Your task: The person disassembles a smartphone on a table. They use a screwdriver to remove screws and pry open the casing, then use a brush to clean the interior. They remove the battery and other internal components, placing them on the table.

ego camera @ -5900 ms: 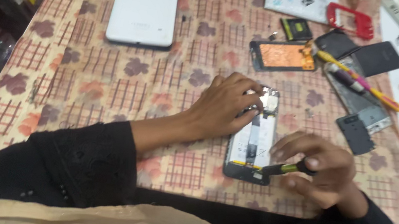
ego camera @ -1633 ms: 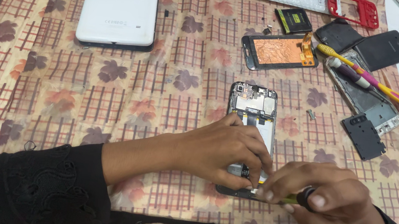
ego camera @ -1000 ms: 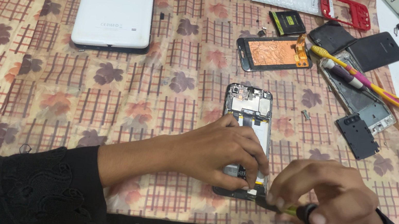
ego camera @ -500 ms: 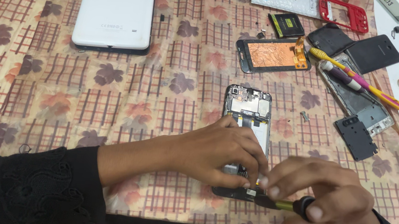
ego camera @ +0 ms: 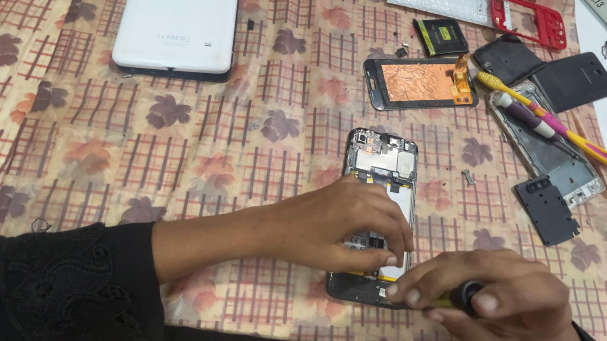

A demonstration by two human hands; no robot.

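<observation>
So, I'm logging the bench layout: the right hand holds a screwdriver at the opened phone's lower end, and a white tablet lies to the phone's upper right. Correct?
Not quite. The head view shows the white tablet to the upper left of the opened phone. The right hand does hold the screwdriver at its lower end.

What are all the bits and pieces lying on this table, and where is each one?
opened phone: 1, black frame with bare circuit board, centre, under both hands
screwdriver: 1, yellow and black, in the right hand, tip at the phone's lower end
tablet: 1, white, face down, upper left
screen panel: 1, copper-coloured back, above the phone
battery: 1, black and yellow, top centre
phone frame: 1, red, top right
back covers: 2, black, upper right
toothbrush: 1, yellow and pink, right
small black plate: 1, right
tablecloth: 1, checked, with leaf prints
left hand: steadies the phone
right hand: grips the screwdriver
</observation>
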